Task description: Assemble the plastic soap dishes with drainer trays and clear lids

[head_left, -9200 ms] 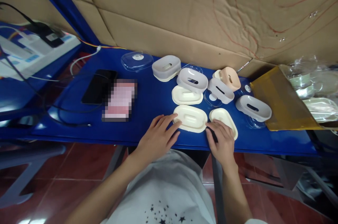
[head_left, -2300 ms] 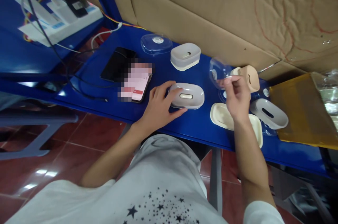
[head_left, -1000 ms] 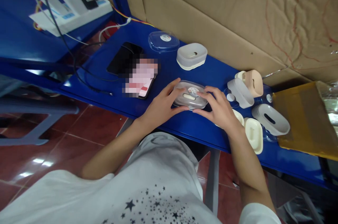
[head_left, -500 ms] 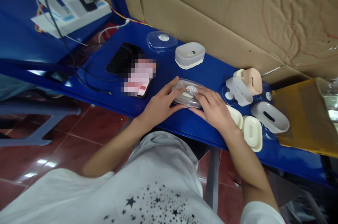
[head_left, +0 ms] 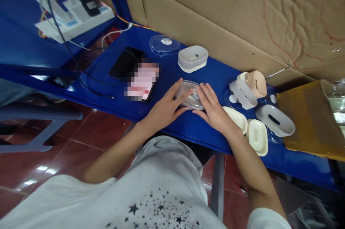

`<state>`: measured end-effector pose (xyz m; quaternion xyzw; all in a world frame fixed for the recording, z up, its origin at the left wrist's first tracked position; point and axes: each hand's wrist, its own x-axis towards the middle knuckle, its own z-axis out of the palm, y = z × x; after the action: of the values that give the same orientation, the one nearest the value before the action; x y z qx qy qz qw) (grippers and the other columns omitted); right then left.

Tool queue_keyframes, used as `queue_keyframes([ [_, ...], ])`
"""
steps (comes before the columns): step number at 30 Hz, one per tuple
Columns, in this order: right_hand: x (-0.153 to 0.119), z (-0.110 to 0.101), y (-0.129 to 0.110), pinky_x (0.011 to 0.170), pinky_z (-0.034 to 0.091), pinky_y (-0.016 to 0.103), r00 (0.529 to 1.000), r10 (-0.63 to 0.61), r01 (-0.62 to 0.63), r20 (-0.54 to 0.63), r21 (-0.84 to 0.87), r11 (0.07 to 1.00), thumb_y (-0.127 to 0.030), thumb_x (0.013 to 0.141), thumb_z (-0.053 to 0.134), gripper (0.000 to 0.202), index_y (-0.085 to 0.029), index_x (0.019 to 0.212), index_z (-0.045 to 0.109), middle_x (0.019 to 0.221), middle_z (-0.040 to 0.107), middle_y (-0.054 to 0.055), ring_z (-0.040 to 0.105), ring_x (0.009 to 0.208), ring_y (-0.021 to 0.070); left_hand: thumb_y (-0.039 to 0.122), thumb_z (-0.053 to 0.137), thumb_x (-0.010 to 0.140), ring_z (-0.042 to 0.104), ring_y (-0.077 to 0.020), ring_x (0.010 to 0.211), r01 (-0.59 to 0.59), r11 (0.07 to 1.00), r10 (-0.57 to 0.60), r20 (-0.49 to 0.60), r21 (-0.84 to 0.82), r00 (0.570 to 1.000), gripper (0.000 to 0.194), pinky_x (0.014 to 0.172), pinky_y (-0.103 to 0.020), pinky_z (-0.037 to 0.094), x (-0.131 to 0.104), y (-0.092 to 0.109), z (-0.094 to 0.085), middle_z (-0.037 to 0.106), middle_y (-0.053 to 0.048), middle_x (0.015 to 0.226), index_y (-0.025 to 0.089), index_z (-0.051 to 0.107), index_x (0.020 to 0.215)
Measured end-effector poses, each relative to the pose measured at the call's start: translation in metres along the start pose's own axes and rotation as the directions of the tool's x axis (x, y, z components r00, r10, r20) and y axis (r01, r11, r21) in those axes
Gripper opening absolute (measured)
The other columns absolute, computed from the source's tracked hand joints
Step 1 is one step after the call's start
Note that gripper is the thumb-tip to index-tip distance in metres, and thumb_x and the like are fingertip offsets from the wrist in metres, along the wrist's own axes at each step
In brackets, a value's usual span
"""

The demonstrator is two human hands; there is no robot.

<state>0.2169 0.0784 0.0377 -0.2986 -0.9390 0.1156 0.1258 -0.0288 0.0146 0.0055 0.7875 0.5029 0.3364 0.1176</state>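
Observation:
A grey oval case with a clear lid lies on the blue table between my two hands. My left hand wraps its left end, thumb at the front edge and index finger over the lid. From the right, my right hand rests its fingers on the lid by the round sticker, with the thumb at the front edge. Behind it are a grey dish on a cream base and a loose clear lid. Cream trays lie right of my right hand.
Two phones and a black cable lie at left, near a white power strip. At right are grey dishes, a peach dish and a cardboard box. Cardboard lines the back.
The fingers of my right hand have straightened and lie flatter on the lid. My left index finger reaches further across it. The camera view has shifted slightly.

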Motion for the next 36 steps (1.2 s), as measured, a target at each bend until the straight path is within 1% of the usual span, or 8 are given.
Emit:
queue_keyframes([
  [5,0.002,0.003,0.001,0.134,0.031,0.062,1.0,-0.017,0.016,-0.026,-0.045,0.999,-0.045,0.11,0.056,0.082,-0.026,0.177,0.012,0.181,0.024,0.017,0.012,0.171,0.0337,0.041,0.057,0.111,0.025,-0.0345,0.168,0.01,1.0,-0.01,-0.014,-0.02,1.0,0.062,0.13,-0.057,0.039,-0.002,-0.002,0.003,0.02,-0.016,0.182,0.029,0.039,0.169],
  [10,-0.002,-0.009,0.008,0.131,0.034,0.065,0.998,0.046,-0.052,-0.052,-0.116,0.992,-0.045,0.108,0.06,0.071,-0.027,0.171,0.033,0.177,0.036,0.016,0.031,0.166,0.0369,0.049,0.057,0.11,0.032,-0.034,0.166,0.033,0.997,-0.034,-0.016,-0.068,0.999,0.067,0.129,-0.055,0.041,0.004,0.003,-0.009,0.025,-0.019,0.18,0.026,0.036,0.169],
  [16,-0.003,-0.019,0.019,0.129,0.025,0.072,0.936,0.189,-0.267,-0.297,-0.249,0.931,-0.019,0.102,0.051,0.057,-0.019,0.158,0.05,0.173,0.039,0.02,0.033,0.163,0.0406,0.031,0.056,0.108,0.038,-0.0403,0.161,0.085,0.972,-0.089,0.008,0.219,0.996,0.058,0.126,-0.062,0.039,0.078,-0.008,-0.013,0.034,-0.02,0.176,0.022,0.043,0.165],
  [18,-0.002,-0.017,0.015,0.128,0.028,0.069,0.94,0.178,-0.253,-0.29,-0.247,0.935,-0.018,0.102,0.049,0.051,-0.018,0.153,0.055,0.17,0.043,0.02,0.037,0.16,0.0394,0.025,0.066,0.101,0.034,-0.0454,0.162,0.156,0.944,-0.174,0.038,0.289,0.984,0.067,0.126,-0.067,0.035,0.105,-0.019,-0.005,0.035,-0.024,0.174,0.018,0.043,0.164],
  [21,0.0,-0.011,0.008,0.127,0.03,0.067,0.967,0.134,-0.188,-0.216,-0.254,0.949,-0.024,0.106,0.049,0.046,-0.019,0.15,0.059,0.168,0.046,0.021,0.04,0.158,0.039,0.025,0.073,0.095,0.045,-0.0438,0.153,0.195,0.933,-0.206,0.006,0.302,0.979,0.061,0.123,-0.064,0.038,0.124,-0.032,0.001,0.054,-0.024,0.159,0.017,0.053,0.153],
  [27,-0.003,-0.005,0.003,0.126,0.031,0.064,0.989,0.083,-0.117,-0.125,-0.301,0.946,-0.028,0.109,0.05,0.041,-0.019,0.147,0.062,0.167,0.048,0.02,0.043,0.156,0.0375,0.028,0.06,0.104,0.066,-0.0323,0.117,0.282,0.93,-0.242,-0.183,0.237,0.953,0.021,0.104,-0.048,0.054,0.115,-0.038,-0.012,0.069,-0.013,0.122,0.021,0.065,0.122],
  [31,-0.004,-0.007,0.003,0.126,0.031,0.064,0.988,0.08,-0.115,-0.129,-0.291,0.95,-0.029,0.109,0.05,0.04,-0.02,0.147,0.063,0.167,0.048,0.02,0.043,0.157,0.0372,0.026,0.057,0.104,0.065,-0.0307,0.116,0.337,0.921,-0.276,-0.284,0.194,0.918,0.022,0.102,-0.044,0.055,0.115,-0.043,-0.018,0.068,-0.013,0.123,0.021,0.063,0.125],
  [36,-0.003,-0.006,0.0,0.125,0.033,0.065,0.991,0.071,-0.102,-0.115,-0.286,0.953,-0.029,0.109,0.05,0.04,-0.019,0.144,0.064,0.167,0.048,0.02,0.043,0.156,0.0378,0.017,0.052,0.102,0.06,-0.0351,0.126,0.329,0.909,-0.263,-0.257,0.257,0.93,0.03,0.107,-0.052,0.051,0.116,-0.044,-0.013,0.064,-0.017,0.134,0.021,0.069,0.125],
])
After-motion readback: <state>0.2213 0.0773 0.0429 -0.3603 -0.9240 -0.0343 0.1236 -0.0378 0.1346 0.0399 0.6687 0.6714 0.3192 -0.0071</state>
